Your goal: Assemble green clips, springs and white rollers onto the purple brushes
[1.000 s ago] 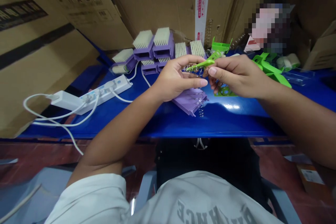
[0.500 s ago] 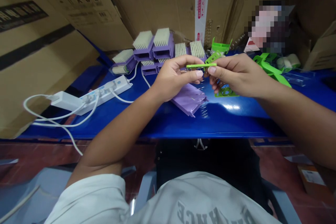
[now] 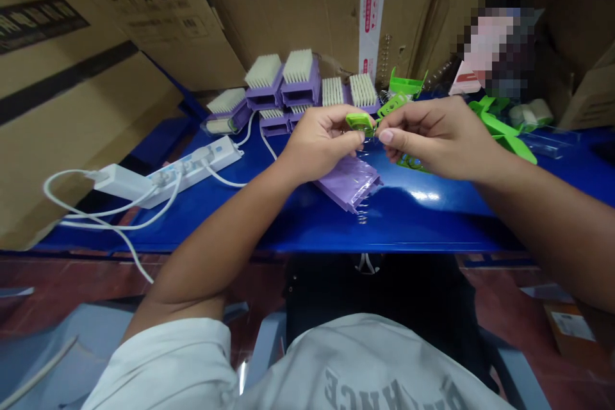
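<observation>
Observation from the head view, logged remotely.

1. Left hand (image 3: 317, 144): thumb and forefinger are pinched shut on a small green plastic piece (image 3: 359, 120). I see it held in the air above the blue table (image 3: 432, 224), between the two hands and touching nothing below.

2. Right hand (image 3: 432, 138): the fingertips are closed narrowly on the same piece at its right edge, thumb underneath. I judge the two-sided pinch is there to steady a part too small for a full grasp. Both wrists are raised, which brings the piece closer to the eye.

3. Fine wire coils show just under the piece (too thin for me to say whether they are attached to it). A similar spring (image 3: 361, 213) lies on the table near the front edge.

4. A purple plastic part (image 3: 348, 182) lies flat on the table directly beneath the hands, within short reach.

5. Purple brushes (image 3: 288, 83) with white bristles are stacked at the back, well apart from the hands and against the cardboard boxes (image 3: 298, 13).

6. More green parts (image 3: 504, 131) lie to the right, behind the right wrist.

7. A white power strip (image 3: 192, 163) with trailing cables sits at the left, well apart from the hands.
</observation>
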{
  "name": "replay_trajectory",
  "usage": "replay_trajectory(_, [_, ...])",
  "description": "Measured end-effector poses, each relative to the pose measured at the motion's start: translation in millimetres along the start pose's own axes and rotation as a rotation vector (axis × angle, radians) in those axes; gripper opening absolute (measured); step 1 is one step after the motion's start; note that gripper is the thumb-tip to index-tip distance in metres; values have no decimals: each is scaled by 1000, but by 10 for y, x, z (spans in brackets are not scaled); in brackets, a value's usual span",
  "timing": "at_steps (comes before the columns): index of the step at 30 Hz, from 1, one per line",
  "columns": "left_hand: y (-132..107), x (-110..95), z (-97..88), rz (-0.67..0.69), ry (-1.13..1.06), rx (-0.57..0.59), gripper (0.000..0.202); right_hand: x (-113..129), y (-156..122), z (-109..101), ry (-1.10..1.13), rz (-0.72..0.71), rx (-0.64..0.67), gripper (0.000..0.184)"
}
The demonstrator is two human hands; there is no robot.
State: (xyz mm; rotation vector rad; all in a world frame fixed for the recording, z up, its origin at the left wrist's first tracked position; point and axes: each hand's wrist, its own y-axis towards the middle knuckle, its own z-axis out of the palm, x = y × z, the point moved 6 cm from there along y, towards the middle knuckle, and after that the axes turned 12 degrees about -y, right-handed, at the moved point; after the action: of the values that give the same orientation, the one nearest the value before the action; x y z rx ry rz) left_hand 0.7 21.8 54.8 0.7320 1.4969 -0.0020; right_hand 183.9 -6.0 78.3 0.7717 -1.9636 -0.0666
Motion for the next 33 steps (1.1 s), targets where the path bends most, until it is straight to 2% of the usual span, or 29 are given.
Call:
replay_trajectory(4, [5,20,4,-35,-28,-17,11,-83,29,26,18,11,48,38])
replay_trajectory(9, [-8,36,16,-72,-117,-20,16,-120,26,63,35,4,47,19])
replay_trajectory(14, [0,83,29,-107,-159,8,9,-65,-11,56,20,9,-14,21])
replay_trajectory(19, [2,85,35,-105,-164,62,12,-62,3,51,30,17,2,15])
replay_trajectory(24, [-27,41,40,-74,-126,48,8,-108,13,40,39,37,26,14])
replay_trajectory(28, [-43,47,96,-123,-205,106,6,-125,6,32,48,54,36,13])
replay_trajectory(33, [-30,-12,96,-44,-119,151,12,-93,5,45,51,56,40,12])
